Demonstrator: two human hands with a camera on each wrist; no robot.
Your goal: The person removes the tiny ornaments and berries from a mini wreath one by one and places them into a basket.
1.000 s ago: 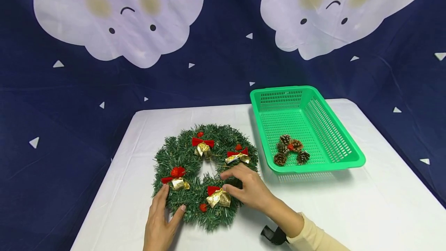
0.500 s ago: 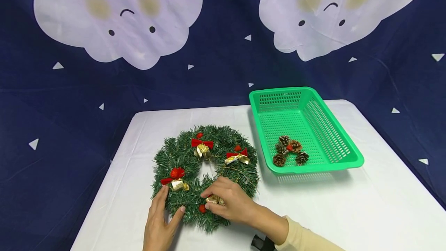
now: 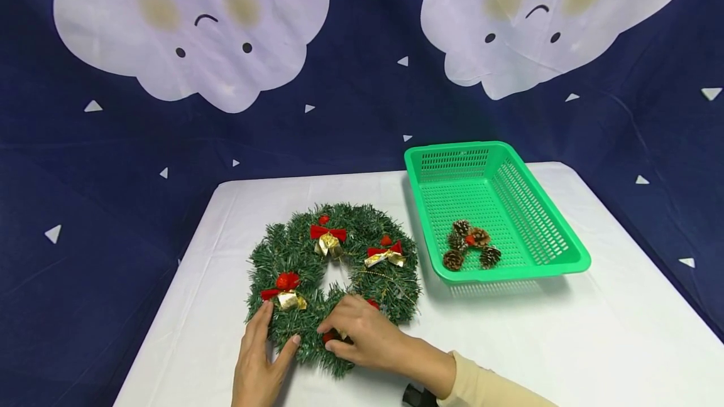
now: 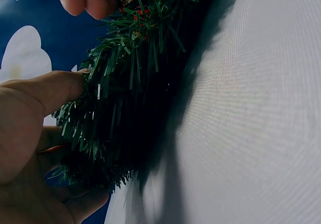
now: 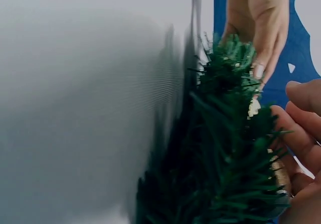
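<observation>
A green Christmas wreath [image 3: 373, 222] lies on the white cloth, decorated with red bows, gold bells and small red berries. My left hand [image 3: 263, 357] holds its near left edge, thumb on the foliage and fingers round the side, as the left wrist view shows. My right hand [image 3: 367, 335] bends low over the near part of the wreath and mostly hides a red bow [image 3: 372, 303] and its gold bell. In the head view a red berry [image 3: 328, 336] shows between its thumb and forefinger. The right wrist view shows those fingertips parted, close to the foliage.
A green plastic basket [image 3: 415, 171] stands at the back right of the white-covered table [image 3: 498, 331]. Several pine cones [image 3: 490, 257] lie in its near left corner. A black strap piece [image 3: 418, 396] sits by the right sleeve. A navy backdrop [image 3: 362, 124] hangs behind.
My right hand has come left and nearer over the wreath, from beside the front bow to covering it, its fingertips now around the red berry. The left hand has stayed in place.
</observation>
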